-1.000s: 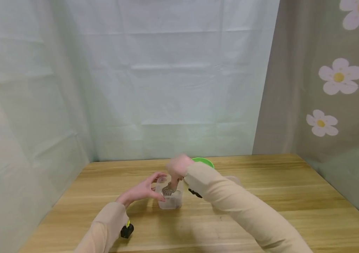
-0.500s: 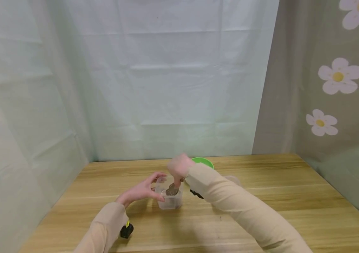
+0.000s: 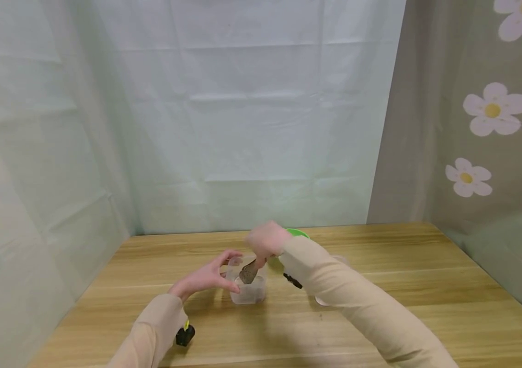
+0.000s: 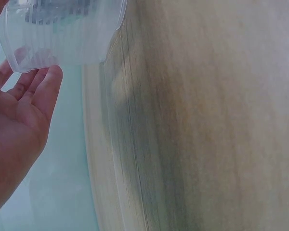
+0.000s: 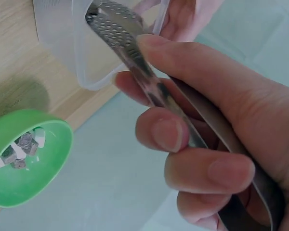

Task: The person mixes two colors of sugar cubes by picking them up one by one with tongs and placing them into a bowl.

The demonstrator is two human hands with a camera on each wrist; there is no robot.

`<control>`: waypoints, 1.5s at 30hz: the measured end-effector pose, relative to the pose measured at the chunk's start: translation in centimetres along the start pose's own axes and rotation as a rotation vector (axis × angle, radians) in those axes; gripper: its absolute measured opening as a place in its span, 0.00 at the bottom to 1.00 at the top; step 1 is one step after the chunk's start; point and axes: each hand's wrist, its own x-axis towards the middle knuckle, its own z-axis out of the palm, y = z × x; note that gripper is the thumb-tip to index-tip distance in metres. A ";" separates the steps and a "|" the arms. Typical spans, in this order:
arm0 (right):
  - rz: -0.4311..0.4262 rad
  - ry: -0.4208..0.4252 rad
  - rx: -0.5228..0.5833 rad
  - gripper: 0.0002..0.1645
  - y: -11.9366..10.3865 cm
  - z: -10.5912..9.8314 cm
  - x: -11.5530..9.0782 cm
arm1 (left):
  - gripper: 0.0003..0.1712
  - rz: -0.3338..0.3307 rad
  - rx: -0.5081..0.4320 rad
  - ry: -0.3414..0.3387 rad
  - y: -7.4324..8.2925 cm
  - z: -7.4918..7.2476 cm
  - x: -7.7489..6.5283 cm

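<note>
My left hand [image 3: 206,277] holds a clear plastic tub [image 3: 249,296] on the table, thumb on the near side and fingers on the far side. In the left wrist view the fingertips [image 4: 50,79] press against its wall. My right hand [image 3: 267,239] grips metal tongs [image 3: 248,272], squeezed with their perforated heads down inside the tub's mouth. The right wrist view shows the tong heads [image 5: 118,29] close together, with something dark at the tip that is too small to make out. What lies at the tub's bottom is hard to see.
Behind the right hand stands a green bowl [image 5: 50,168] holding several small grey and white cubes [image 5: 25,142]. A pale, see-through container [image 3: 323,301] is mostly hidden under the right forearm. Cloth curtains [image 3: 261,128] enclose the wooden table [image 3: 160,255].
My right hand has drawn slightly to the right, and the tongs now slant more within the tub. My left hand and the tub have stayed in place.
</note>
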 end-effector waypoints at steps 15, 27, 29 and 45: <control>-0.142 0.165 0.333 0.18 4.7 3.3 -1.9 | 0.41 0.005 -0.004 0.011 0.0 0.0 0.3; -0.291 0.329 0.456 0.18 6.9 6.7 -2.1 | 0.41 0.000 0.037 0.035 0.3 0.1 0.0; -0.298 0.337 0.472 0.16 7.1 7.0 -2.0 | 0.41 0.005 0.040 0.036 0.4 0.1 0.0; -0.211 0.356 0.732 0.11 10.3 7.8 -4.2 | 0.42 0.012 0.031 0.027 0.1 0.0 0.2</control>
